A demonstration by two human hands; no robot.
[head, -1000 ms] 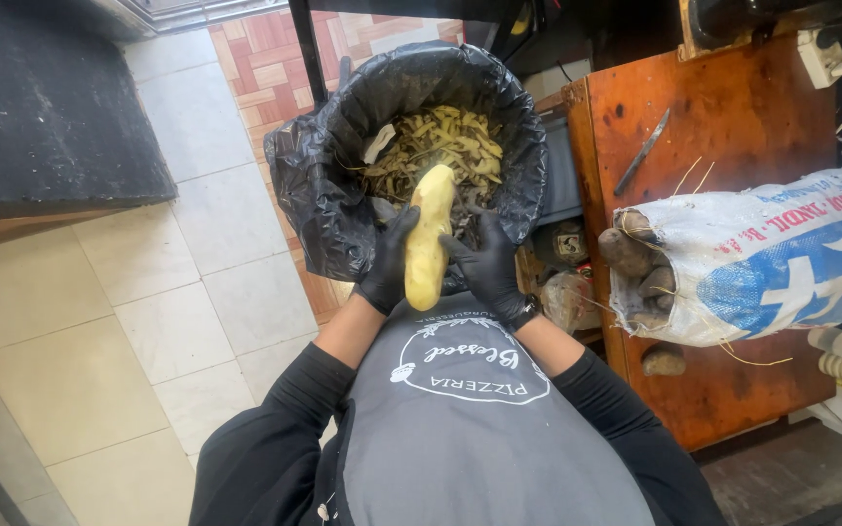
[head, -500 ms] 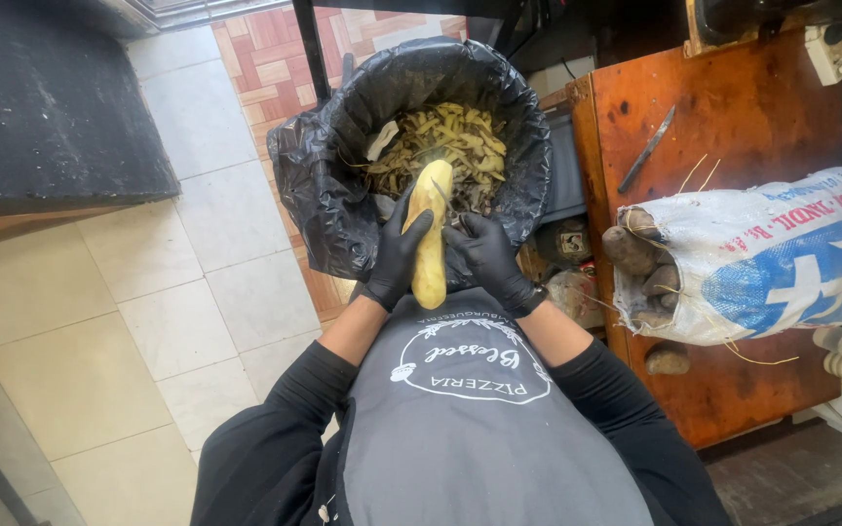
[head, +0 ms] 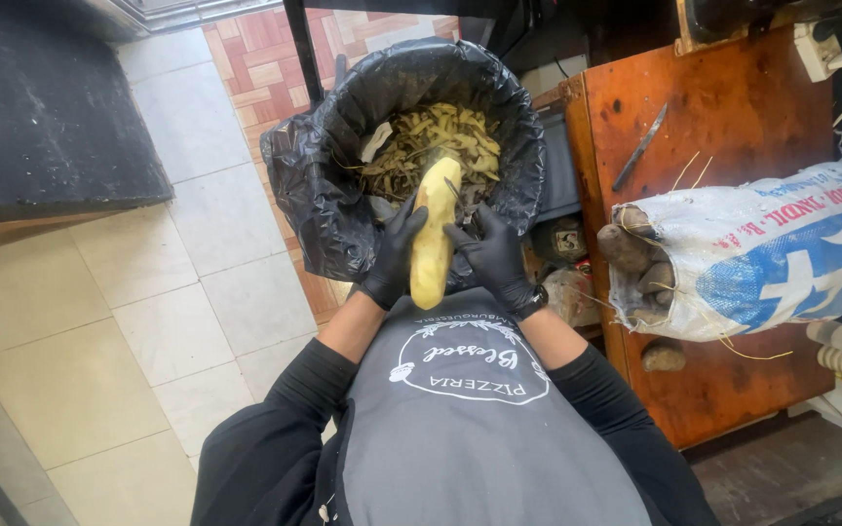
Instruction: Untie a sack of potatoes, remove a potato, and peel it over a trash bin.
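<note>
1. Two black-gloved hands are seen over the near rim of a bin; a long, pale yellow peeled vegetable (head: 432, 237) is held upright between them.
2. The vegetable is gripped at its left side and lower half by the left hand (head: 394, 255), whose fingers are curled closed round it.
3. The right hand (head: 492, 255) is closed round a small peeler (head: 453, 190), of which only the thin metal tip is seen, set against the upper right of the vegetable; how the handle is gripped cannot be told.
4. The vegetable's top end is placed over the bin's opening, its lower end just above a grey apron (head: 479, 429).
5. The bin (head: 324, 185) is lined with a black bag and filled with yellowish peelings (head: 431, 136).
6. To the right, a white and blue sack (head: 772, 253) is laid on a reddish wooden table (head: 723, 107), with brown unpeeled tubers (head: 626, 248) shown at its open mouth.
7. One loose tuber (head: 664, 356) is seen nearer on the table, and a knife (head: 640, 146) farther back.
</note>
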